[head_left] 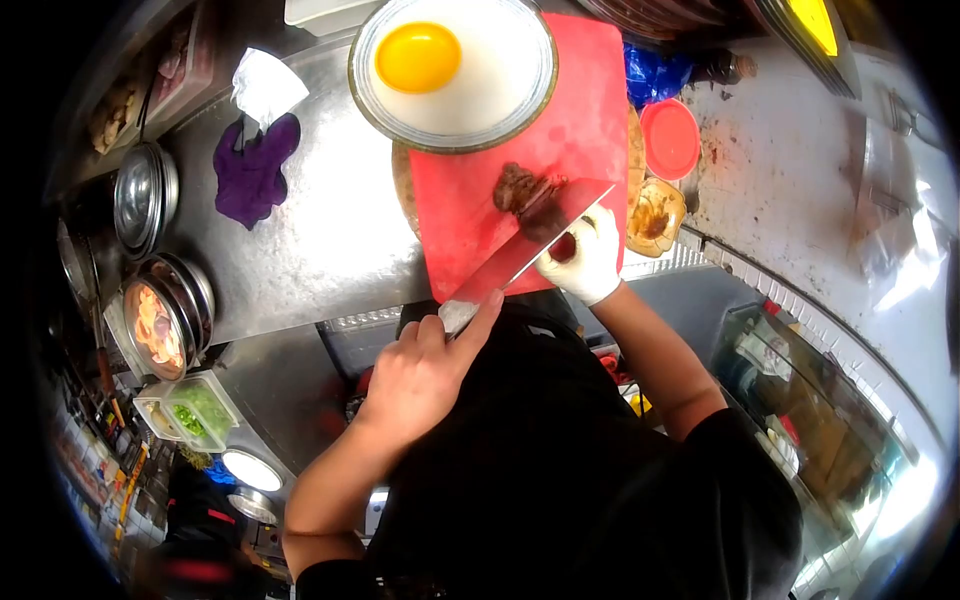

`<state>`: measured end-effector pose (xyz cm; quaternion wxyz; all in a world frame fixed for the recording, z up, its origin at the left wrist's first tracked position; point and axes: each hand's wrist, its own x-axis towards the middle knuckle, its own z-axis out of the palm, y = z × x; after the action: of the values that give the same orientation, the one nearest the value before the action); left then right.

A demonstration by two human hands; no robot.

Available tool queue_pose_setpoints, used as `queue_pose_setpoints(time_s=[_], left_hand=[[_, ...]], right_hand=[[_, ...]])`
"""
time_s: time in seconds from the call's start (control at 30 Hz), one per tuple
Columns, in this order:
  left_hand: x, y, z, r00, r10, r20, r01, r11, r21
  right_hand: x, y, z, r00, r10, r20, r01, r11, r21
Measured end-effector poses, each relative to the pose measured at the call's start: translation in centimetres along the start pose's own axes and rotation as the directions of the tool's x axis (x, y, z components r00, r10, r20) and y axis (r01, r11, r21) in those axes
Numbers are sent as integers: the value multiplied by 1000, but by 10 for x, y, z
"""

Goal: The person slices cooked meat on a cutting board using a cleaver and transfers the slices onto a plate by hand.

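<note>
My left hand [425, 375] is closed round the handle of a wide-bladed kitchen knife [520, 245], with the index finger stretched along its spine. The blade lies slantwise over a red cutting board [585, 90]. Against the far side of the blade sits dark brown cooked meat [518, 190], partly sliced. My right hand [592, 255], in a white glove, is curled near the blade's tip around a dark reddish piece of meat, mostly hidden by the fingers. Beyond the meat a large white plate [490, 120] overlaps the board and bears a yellow oval thing [418, 57].
A purple cloth [252, 170] and a white crumpled cloth [268, 88] lie on the steel counter [330, 200]. Metal bowls [145, 200] and a bowl of pinkish food [155, 330] line the left. Right of the board are a red lid [670, 140] and a stained container [655, 217].
</note>
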<state>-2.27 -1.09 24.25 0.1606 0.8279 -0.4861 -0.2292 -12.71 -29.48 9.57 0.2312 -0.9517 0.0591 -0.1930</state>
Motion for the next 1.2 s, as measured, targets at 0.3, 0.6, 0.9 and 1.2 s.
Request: queue_pose_setpoints(time_s=[0.3, 0.6, 0.9, 1.2], left_hand=[[2, -1, 0, 1000, 25, 11, -25, 999, -26], [9, 2, -4, 1000, 23, 15, -22, 999, -41], [14, 2, -7, 999, 31, 39, -30, 999, -27], [27, 4, 0, 999, 28, 39, -29, 999, 16]], right_hand=[[14, -10, -5, 1000, 21, -22, -21, 1000, 16], [18, -10, -6, 1000, 14, -19, -14, 999, 32], [17, -10, -6, 1000, 19, -6, -18, 999, 46], [20, -9, -8, 999, 28, 27, -30, 998, 61]])
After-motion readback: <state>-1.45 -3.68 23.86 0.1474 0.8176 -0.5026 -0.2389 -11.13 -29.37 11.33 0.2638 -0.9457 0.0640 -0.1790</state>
